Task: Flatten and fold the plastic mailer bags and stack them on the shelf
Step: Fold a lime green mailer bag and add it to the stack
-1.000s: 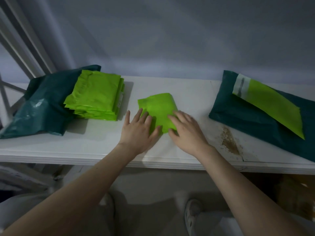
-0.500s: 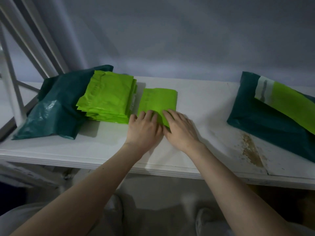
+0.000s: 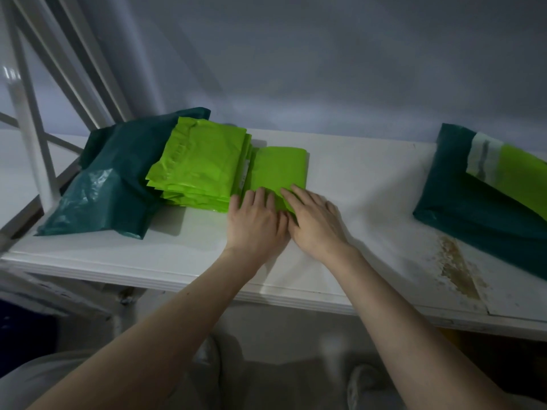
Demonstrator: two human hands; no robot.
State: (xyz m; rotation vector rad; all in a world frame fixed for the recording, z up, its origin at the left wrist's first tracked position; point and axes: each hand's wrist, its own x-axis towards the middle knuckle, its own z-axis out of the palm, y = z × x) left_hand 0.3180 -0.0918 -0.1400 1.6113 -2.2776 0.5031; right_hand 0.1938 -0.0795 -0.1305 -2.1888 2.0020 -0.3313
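Note:
A folded bright green mailer bag (image 3: pixel 278 170) lies flat on the white shelf (image 3: pixel 370 184), right beside a stack of folded green mailers (image 3: pixel 201 164). My left hand (image 3: pixel 256 223) and my right hand (image 3: pixel 315 220) lie side by side with straight fingers pressing on the bag's near edge. The stack rests partly on a dark green bag (image 3: pixel 112 179) at the left. At the far right an unfolded green mailer (image 3: pixel 509 170) with a white flap lies on another dark green bag (image 3: pixel 473 208).
A white metal shelf frame (image 3: pixel 26 113) with diagonal braces stands at the left. A brown stain (image 3: pixel 455 264) marks the shelf near its front right edge. A grey wall closes the back. Below the shelf are my shoes and the floor.
Both hands slid the folded mailer left across the shelf until it sat against the stack. The view has turned left with it.

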